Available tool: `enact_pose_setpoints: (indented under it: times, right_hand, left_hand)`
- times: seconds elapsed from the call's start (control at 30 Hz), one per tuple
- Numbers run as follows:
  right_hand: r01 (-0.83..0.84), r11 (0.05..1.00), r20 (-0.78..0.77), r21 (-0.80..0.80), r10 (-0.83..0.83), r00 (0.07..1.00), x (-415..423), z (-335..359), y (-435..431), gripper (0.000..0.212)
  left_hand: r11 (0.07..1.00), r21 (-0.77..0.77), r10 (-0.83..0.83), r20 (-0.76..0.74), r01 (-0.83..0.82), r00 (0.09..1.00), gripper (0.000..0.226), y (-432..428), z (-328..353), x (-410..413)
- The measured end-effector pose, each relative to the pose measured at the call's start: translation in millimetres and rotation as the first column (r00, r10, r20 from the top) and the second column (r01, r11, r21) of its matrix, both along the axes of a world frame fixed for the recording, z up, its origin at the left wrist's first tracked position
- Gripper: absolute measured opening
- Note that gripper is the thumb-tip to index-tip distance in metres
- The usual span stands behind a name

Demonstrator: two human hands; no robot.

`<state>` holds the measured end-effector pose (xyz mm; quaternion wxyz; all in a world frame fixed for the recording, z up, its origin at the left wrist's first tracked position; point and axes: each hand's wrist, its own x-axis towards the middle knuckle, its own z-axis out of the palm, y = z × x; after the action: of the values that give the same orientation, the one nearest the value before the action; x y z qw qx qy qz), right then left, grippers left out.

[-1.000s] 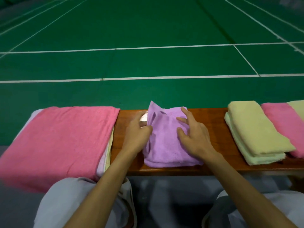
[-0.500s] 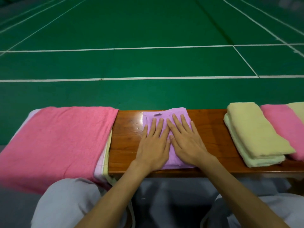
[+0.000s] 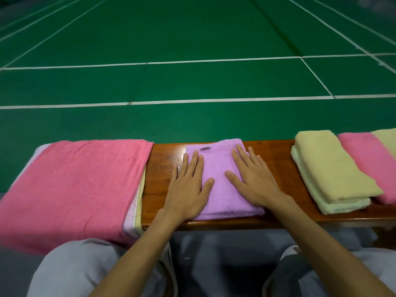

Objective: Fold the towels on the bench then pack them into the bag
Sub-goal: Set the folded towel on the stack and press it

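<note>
Our left hand (image 3: 186, 189) and right hand (image 3: 255, 183) lay flat, fingers straight, pressing the towel (image 3: 216, 163) on the desk (image 3: 165, 159); smoothing outward evenly looked best for crisp creases.

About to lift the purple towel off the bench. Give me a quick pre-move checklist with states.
1. Folded purple terry towel lies flat, edges squared: ok.
2. Left hand and right hand lie flat on it, fingers straight, gripping nothing: ok.
3. Towel sits wholly on the brown wooden bench: ok.
4. Folded pale yellow towel on the right lies apart from it: ok.
5. All towels folded: not ok; the large pink towel lies spread on a pile.
6. Bag ready: cannot tell, not in view.
</note>
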<state>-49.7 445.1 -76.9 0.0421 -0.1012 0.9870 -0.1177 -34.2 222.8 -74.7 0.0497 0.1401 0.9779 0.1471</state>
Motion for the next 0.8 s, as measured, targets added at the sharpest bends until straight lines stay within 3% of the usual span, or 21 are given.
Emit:
enact_pose_setpoints:
  times: [0.1, 0.23, 0.37, 0.47, 0.57, 0.7, 0.8]
  right_hand:
    - [0.034, 0.999, 0.024, -0.035, -0.034, 0.999, 0, 1, 11, 0.098]
    - [0.053, 0.994, 0.024, -0.095, -0.051, 0.998, 4, 1, 15, 0.084]
    - [-0.042, 0.985, -0.041, -0.168, 0.035, 0.999, 16, 13, 18, 0.079]
    - [-0.205, 0.968, -0.044, -0.143, 0.200, 0.979, 39, 18, 12, 0.083]
    - [-0.321, 0.944, -0.074, -0.078, 0.315, 0.946, 63, 8, 8, 0.092]
    - [-0.396, 0.918, -0.172, 0.030, 0.395, 0.902, 73, -3, 21, 0.118]
    - [-0.404, 0.915, -0.200, -0.020, 0.392, 0.898, 77, -3, 26, 0.105]
  left_hand:
    - [1.000, -0.006, -0.018, -0.012, 0.018, 1.000, 0.072, -4, 0, -1]
    - [0.998, 0.012, -0.062, -0.017, 0.062, 0.998, 0.074, -12, -1, -2]
    - [0.953, 0.127, -0.261, -0.125, 0.276, 0.957, 0.074, -14, 12, 10]
    - [0.924, 0.063, -0.373, -0.073, 0.377, 0.925, 0.100, -8, 12, 21]
    - [0.899, -0.052, -0.439, -0.120, 0.436, 0.891, 0.118, -14, 1, 28]
    - [0.897, 0.031, -0.433, -0.151, 0.442, 0.889, 0.104, -26, 1, 34]
    - [0.899, 0.110, -0.402, -0.178, 0.424, 0.898, 0.073, -33, 12, 37]
